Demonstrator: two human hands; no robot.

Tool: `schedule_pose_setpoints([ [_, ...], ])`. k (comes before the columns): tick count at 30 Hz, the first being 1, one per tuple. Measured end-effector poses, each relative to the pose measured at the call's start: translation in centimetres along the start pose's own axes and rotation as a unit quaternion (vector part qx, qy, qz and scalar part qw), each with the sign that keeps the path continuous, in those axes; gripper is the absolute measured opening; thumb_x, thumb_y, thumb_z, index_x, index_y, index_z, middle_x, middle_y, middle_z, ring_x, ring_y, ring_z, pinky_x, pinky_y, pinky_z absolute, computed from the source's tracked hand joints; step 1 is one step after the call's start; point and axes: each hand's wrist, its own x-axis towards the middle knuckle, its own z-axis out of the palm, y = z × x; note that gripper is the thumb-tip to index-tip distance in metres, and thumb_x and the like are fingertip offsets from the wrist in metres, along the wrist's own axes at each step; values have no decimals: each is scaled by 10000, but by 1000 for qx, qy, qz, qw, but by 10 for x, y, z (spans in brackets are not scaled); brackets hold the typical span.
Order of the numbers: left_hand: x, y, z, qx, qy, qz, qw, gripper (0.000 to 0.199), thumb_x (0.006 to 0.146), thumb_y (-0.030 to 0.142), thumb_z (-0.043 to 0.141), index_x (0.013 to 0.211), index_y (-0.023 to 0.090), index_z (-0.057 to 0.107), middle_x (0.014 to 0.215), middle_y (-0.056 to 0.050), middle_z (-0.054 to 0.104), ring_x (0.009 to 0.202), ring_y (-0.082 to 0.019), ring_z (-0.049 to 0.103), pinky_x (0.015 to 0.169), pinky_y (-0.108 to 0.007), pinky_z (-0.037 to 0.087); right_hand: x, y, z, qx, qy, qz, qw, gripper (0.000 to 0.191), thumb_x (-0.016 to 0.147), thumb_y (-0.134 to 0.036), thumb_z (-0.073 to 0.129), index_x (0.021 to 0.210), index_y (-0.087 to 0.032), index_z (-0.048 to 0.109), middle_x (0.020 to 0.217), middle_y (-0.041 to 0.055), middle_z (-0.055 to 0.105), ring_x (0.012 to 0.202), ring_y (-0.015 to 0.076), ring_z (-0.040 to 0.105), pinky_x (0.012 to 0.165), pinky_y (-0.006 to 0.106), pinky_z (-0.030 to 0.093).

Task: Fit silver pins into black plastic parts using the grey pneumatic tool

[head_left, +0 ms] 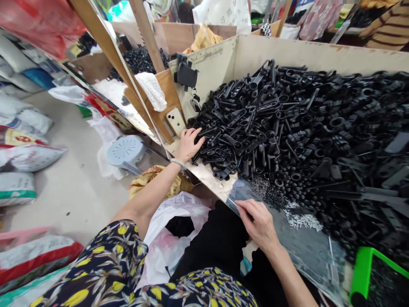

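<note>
My left hand (191,145) lies at the left edge of a big heap of black plastic parts (255,115). Its fingers are spread, and the fingertips touch the heap's edge beside an upright phone (175,121). At the table's front edge is my right hand (258,221), fingers bent and pressed together; whatever they may hold is hidden. Near it, a clear sheet (287,241) covers the tabletop. Small silver screws (302,219), black balls (292,187) and tiny dark pieces (260,186) lie in small piles beyond the right hand.
A green-framed bin (361,273) stands at the lower right. Pale boards (306,53) wall the heap at the back. A black phone holder (186,74) is fixed at the left. Below are an open white bag (185,204) and a blue-grey stool (125,150).
</note>
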Motion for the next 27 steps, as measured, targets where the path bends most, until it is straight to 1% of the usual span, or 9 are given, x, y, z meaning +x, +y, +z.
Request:
schedule_pose_setpoints([
  [3, -8, 12, 2, 8, 17, -10, 1000, 521, 1021, 500, 576, 1423, 185, 682, 1347, -124, 661, 1261, -324, 477, 1191, -476, 400, 14, 6, 4, -14, 4, 3, 1000, 167, 1065, -214, 592, 1194, -232, 696, 1024, 24, 752, 884, 159, 680, 837, 328, 457],
  [6, -16, 27, 5, 1, 18, -15, 1000, 503, 1016, 495, 591, 1409, 198, 693, 1334, -120, 661, 1250, -325, 472, 1189, -476, 396, 30, 8, 7, -39, 8, 8, 999, 236, 1076, -271, 578, 1288, -220, 669, 976, 24, 733, 784, 148, 659, 809, 327, 458],
  [8, -21, 39, 7, -6, 21, -18, 1000, 503, 1022, 505, 584, 1414, 209, 689, 1335, -117, 655, 1257, -320, 470, 1190, -469, 396, 40, 5, 9, -62, 17, 14, 998, 348, 1080, -322, 575, 1408, -212, 604, 968, 24, 717, 730, 142, 639, 785, 326, 457],
  [10, -25, 52, 9, -6, 32, -28, 999, 512, 1027, 521, 573, 1421, 214, 684, 1335, -121, 648, 1265, -321, 468, 1187, -464, 400, 48, 1, 13, -105, 31, 14, 994, 493, 1072, -407, 587, 1517, -208, 517, 1005, 43, 709, 733, 155, 633, 770, 332, 452],
  [13, -30, 70, 12, 6, 50, -55, 997, 524, 1031, 530, 560, 1428, 209, 680, 1344, -134, 639, 1274, -338, 465, 1181, -474, 403, 56, -4, 21, -189, 42, -6, 981, 630, 1028, -529, 632, 1565, -233, 487, 1114, 87, 681, 791, 182, 622, 771, 347, 438],
  [15, -33, 81, 14, 8, 57, -73, 996, 534, 1036, 530, 547, 1438, 201, 671, 1358, -143, 632, 1285, -349, 461, 1183, -482, 399, 58, -6, 27, -227, 42, -26, 973, 579, 1013, -530, 659, 1512, -254, 561, 1158, 100, 656, 816, 183, 612, 776, 348, 429],
  [19, -39, 99, 19, 4, 63, -101, 993, 546, 1045, 528, 528, 1467, 199, 642, 1378, -153, 617, 1317, -356, 454, 1202, -498, 381, 59, -3, 36, -252, 36, -41, 966, 372, 1033, -423, 658, 1360, -247, 689, 1146, 99, 648, 830, 173, 598, 788, 335, 419],
  [23, -44, 113, 22, -1, 52, -122, 991, 554, 1048, 525, 525, 1503, 221, 606, 1407, -144, 605, 1348, -359, 447, 1195, -511, 393, 59, 3, 33, -268, 56, -42, 961, 301, 1038, -408, 655, 1280, -247, 731, 1089, 82, 658, 808, 169, 580, 772, 330, 403],
  [27, -46, 117, 18, 11, 19, -141, 990, 548, 1050, 535, 516, 1523, 267, 583, 1465, -129, 585, 1389, -364, 435, 1163, -544, 420, 60, 6, 28, -276, 62, -52, 958, 285, 1033, -399, 667, 1263, -246, 737, 1062, 71, 661, 825, 171, 581, 760, 330, 390],
])
